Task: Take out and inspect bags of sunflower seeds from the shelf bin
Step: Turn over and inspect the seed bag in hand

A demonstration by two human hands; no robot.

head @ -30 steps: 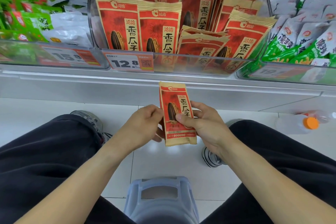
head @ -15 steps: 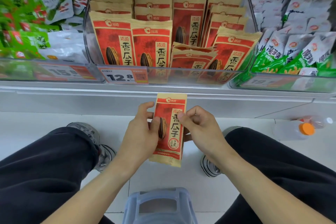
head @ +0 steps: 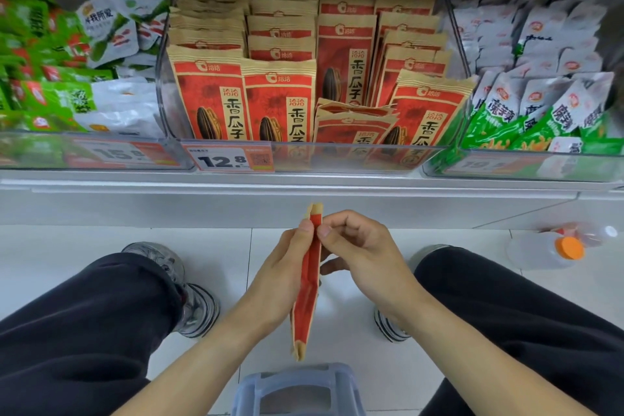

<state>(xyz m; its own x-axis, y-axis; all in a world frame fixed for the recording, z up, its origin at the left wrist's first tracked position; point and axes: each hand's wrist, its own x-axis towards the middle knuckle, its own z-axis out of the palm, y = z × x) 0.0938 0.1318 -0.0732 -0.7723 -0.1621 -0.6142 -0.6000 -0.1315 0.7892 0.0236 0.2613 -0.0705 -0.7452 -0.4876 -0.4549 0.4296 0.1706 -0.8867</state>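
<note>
Two hands meet above grey stool [head: 297, 388], between knees. Left hand [head: 282, 277] grips sunflower seed bag [head: 308, 294] along its length; right hand [head: 363, 255] pinches bag near top edge. Bag turned edge-on, upright, over white floor tiles. Beyond, clear shelf bin [head: 337, 159] packed with red seed bags [head: 280, 101], price tag [head: 228, 159] on front. Bottle [head: 548, 248] lies on floor at right.
</note>
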